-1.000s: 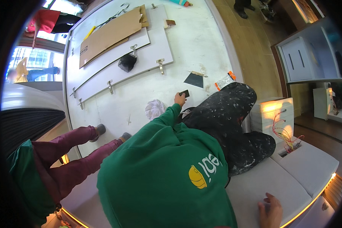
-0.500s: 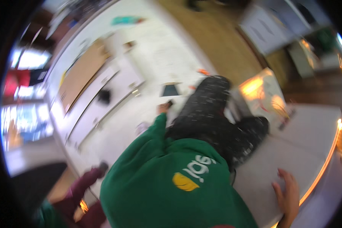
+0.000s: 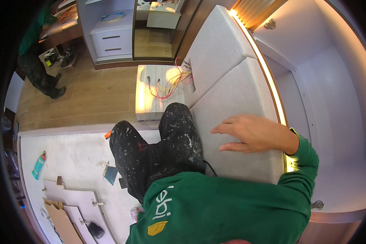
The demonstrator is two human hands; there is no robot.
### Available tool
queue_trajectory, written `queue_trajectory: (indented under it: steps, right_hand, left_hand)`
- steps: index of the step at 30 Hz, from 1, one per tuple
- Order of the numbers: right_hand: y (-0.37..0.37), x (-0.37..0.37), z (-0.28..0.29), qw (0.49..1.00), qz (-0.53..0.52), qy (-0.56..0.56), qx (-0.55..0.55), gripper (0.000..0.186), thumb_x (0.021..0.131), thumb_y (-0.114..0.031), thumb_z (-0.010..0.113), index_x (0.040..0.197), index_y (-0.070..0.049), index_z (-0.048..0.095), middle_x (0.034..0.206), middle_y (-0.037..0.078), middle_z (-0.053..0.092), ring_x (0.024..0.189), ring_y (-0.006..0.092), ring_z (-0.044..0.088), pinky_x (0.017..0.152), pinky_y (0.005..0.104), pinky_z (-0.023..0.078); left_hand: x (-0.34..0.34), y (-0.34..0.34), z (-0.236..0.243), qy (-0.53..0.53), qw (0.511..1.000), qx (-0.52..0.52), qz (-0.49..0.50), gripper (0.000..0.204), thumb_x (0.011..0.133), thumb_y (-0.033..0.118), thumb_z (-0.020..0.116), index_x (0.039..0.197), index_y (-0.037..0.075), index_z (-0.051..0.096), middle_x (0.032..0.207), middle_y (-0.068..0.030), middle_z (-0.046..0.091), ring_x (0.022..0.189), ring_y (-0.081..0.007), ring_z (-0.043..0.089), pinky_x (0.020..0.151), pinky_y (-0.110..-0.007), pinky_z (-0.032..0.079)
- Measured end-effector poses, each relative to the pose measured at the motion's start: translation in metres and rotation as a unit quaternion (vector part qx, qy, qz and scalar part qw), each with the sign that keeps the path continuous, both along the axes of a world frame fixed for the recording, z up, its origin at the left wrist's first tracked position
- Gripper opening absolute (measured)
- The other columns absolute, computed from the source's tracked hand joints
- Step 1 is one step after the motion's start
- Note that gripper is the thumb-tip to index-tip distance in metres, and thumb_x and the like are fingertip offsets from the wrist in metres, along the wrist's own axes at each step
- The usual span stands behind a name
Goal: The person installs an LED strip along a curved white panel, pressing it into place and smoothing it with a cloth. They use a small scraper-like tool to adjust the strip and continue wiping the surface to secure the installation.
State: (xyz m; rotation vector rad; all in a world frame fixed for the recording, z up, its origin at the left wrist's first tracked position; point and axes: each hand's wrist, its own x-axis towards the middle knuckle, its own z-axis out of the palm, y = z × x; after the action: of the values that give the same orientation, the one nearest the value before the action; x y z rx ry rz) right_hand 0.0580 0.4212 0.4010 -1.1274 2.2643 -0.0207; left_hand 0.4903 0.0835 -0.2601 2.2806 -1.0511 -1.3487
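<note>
My right hand [image 3: 252,132] rests flat, fingers spread, on a grey upholstered seat panel [image 3: 232,93]; it holds nothing. Its green sleeve [image 3: 301,162] runs along a lit strip [image 3: 268,77] at the panel's edge. My left hand is hidden below my green sweatshirt [image 3: 215,211]. My knees in black paint-spattered trousers [image 3: 158,150] press against the panel's front edge, above a white floor sheet [image 3: 69,154].
A white box with red and yellow wires [image 3: 156,91] stands ahead of my knees. On the sheet lie a scraper [image 3: 110,174], a teal tube [image 3: 38,164], white hinged panels [image 3: 75,201] and cardboard [image 3: 61,223]. Another person [image 3: 36,61] stands far left near white drawers [image 3: 112,38].
The view has swung from the floor panels round to the seat. My right hand has moved up onto the grey panel. My left hand, seen earlier by a small dark thing, is out of sight.
</note>
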Motion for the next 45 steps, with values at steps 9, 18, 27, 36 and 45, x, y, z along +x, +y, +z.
queue_trajectory:
  steps: [9,18,27,36,45]
  right_hand:
    - [-0.002,0.000,0.001,1.000,0.003,-0.002,-0.008,0.051,0.105,-0.046,0.066,0.137,-0.006,0.064,0.120,0.019,0.072,0.109,0.0400,0.068,0.097,0.0498,0.053]
    - [0.000,0.002,0.024,0.960,-0.034,-0.015,-0.279,0.056,0.102,-0.032,0.072,0.148,-0.006,0.053,0.130,0.021,0.063,0.118,0.0416,0.064,0.101,0.0489,0.053]
    - [-0.004,0.015,0.017,0.881,0.030,0.134,-0.452,0.067,0.098,-0.028,0.077,0.154,-0.007,0.046,0.148,0.023,0.052,0.133,0.0456,0.055,0.109,0.0495,0.051]
    - [0.000,-0.009,0.022,0.814,-0.023,0.315,-0.487,0.067,0.083,-0.001,0.079,0.146,-0.011,0.061,0.146,0.020,0.056,0.122,0.0405,0.063,0.095,0.0460,0.059]
    - [0.078,-0.176,0.104,0.797,-0.164,0.491,-0.311,0.046,0.089,0.007,0.058,0.131,-0.008,0.072,0.123,0.014,0.067,0.113,0.0371,0.066,0.100,0.0444,0.053]
  left_hand:
    - [0.028,0.003,0.037,-0.090,0.994,-0.007,0.056,0.049,0.099,0.030,0.064,0.133,-0.004,0.061,0.118,-0.0261,0.072,0.107,-0.0422,0.070,0.095,-0.051,0.056]
    - [-0.039,-0.089,0.086,-0.068,0.914,-0.399,0.025,0.058,0.096,0.022,0.059,0.143,-0.010,0.052,0.130,-0.0327,0.066,0.115,-0.0473,0.067,0.099,-0.055,0.055]
    - [-0.378,-0.013,0.394,0.644,0.635,-0.272,-0.328,0.052,0.098,0.021,0.055,0.145,-0.001,0.055,0.143,-0.0155,0.062,0.133,-0.0272,0.059,0.115,-0.043,0.046]
    - [-0.421,0.155,0.593,0.789,0.346,0.137,-0.488,0.074,0.105,0.024,0.064,0.165,0.001,0.029,0.161,-0.0171,0.046,0.146,-0.0330,0.051,0.120,-0.052,0.044]
    - [-0.423,0.054,0.510,0.594,0.430,-0.092,-0.673,0.050,0.103,0.009,0.066,0.151,0.001,0.055,0.143,-0.0158,0.064,0.126,-0.0248,0.065,0.102,-0.038,0.055]
